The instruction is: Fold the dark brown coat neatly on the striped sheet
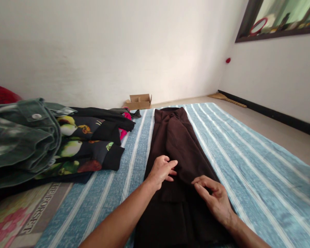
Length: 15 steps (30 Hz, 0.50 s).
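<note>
A long dark brown garment [161,144] lies lengthwise on the striped sheet, its narrow end toward the wall. What looks like a sleeve [182,146] runs down along its front. My right hand [217,198] pinches the near end of this sleeve between thumb and fingers. My left hand [162,172] is just to the left, over the garment's middle, fingers apart and holding nothing. Whether its fingertips touch the cloth I cannot tell. Closest to me, the lower part of the garment looks almost black.
Heaped clothes lie at the left, with a grey-green denim piece [23,137] over a printed black garment [93,155]. A blue striped sheet [235,151] spreads beneath. An open cardboard box [139,102] stands by the wall. A broom-like object [228,99] lies on the floor.
</note>
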Tool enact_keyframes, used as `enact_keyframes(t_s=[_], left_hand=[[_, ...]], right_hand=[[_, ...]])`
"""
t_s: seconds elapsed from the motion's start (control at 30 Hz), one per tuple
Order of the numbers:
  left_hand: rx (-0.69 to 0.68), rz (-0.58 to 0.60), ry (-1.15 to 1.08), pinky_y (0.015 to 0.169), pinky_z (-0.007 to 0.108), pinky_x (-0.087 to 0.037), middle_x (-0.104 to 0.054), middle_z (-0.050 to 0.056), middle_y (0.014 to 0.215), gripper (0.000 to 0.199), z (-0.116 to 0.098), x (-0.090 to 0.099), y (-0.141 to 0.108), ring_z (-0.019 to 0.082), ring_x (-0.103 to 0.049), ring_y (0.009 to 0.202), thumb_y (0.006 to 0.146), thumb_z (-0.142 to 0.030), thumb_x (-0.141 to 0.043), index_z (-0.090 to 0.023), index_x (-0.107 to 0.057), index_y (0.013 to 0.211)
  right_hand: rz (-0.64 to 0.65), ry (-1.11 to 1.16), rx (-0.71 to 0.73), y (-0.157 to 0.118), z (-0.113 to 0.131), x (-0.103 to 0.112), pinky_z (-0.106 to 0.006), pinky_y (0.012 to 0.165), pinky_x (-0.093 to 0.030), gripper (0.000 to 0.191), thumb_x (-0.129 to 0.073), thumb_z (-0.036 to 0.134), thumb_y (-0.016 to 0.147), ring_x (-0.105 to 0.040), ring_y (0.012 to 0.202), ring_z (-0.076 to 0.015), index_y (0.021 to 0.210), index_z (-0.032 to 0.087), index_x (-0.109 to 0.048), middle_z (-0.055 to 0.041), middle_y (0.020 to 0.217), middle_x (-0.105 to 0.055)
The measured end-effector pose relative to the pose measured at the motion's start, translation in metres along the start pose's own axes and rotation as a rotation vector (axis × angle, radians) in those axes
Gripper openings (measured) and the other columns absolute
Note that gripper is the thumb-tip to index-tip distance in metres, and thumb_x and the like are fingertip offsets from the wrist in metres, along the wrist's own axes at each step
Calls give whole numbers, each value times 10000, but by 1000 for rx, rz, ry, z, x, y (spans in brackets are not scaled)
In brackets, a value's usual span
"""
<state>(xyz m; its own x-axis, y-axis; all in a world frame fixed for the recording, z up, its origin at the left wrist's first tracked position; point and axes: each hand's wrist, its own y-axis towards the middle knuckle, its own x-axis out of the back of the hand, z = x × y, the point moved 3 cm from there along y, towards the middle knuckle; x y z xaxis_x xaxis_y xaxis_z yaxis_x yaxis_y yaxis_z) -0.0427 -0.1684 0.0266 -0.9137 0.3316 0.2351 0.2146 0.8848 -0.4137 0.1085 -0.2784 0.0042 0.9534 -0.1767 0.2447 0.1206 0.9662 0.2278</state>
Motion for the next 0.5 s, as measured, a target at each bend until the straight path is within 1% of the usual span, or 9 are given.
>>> enact_keyframes(t_s=[0.07,0.13,0.2,0.3,0.37,0.43,0.5], left_hand=[[21,39,-10,358,191,-417,-593,30,731,233,-4,-6,7,153,-620,536,732,-320,-615,-163,-473,829],[20,53,-10,338,173,-374,-580,9,646,198,-7,-11,13,126,-583,457,732,-307,-607,-162,-476,764],[0,23,-4,324,156,-321,-542,-20,556,170,-10,-12,19,99,-535,395,726,-269,-603,-165,-470,709],[-44,-30,15,317,146,-264,-480,-56,479,177,-11,-10,25,75,-472,360,659,-181,-638,-170,-462,641],[-72,-64,18,330,143,-273,-473,-59,485,201,-10,-8,27,70,-465,388,611,-129,-647,-170,-451,601],[-92,-94,-1,369,144,-327,-481,-53,518,219,-9,-6,27,74,-488,445,602,-125,-646,-170,-433,577],[-100,-97,-37,423,169,-398,-502,-43,558,209,-9,-6,28,89,-524,499,624,-153,-633,-171,-428,586]], right_hand=[[-27,-16,27,0,1,1,-269,692,-442,249,-510,311,861,-578,794,-170,665,166,-563,-58,823,-624],[-25,-55,102,0,5,0,-275,688,-455,222,-498,276,866,-579,785,-167,678,171,-554,-60,819,-620],[24,-131,231,-2,11,-3,-292,715,-467,165,-494,225,860,-576,803,-169,716,174,-555,-67,833,-611],[130,-300,416,-6,19,-10,-341,769,-475,77,-515,185,833,-564,866,-194,774,179,-563,-81,868,-597],[180,-394,470,-8,21,-13,-369,781,-476,56,-525,188,825,-555,888,-209,783,181,-560,-86,875,-591],[203,-433,480,-8,21,-15,-380,776,-477,55,-525,193,827,-552,884,-213,780,180,-550,-85,866,-586],[207,-435,484,-8,21,-15,-382,768,-477,53,-523,193,831,-548,878,-212,784,179,-542,-84,861,-582]])
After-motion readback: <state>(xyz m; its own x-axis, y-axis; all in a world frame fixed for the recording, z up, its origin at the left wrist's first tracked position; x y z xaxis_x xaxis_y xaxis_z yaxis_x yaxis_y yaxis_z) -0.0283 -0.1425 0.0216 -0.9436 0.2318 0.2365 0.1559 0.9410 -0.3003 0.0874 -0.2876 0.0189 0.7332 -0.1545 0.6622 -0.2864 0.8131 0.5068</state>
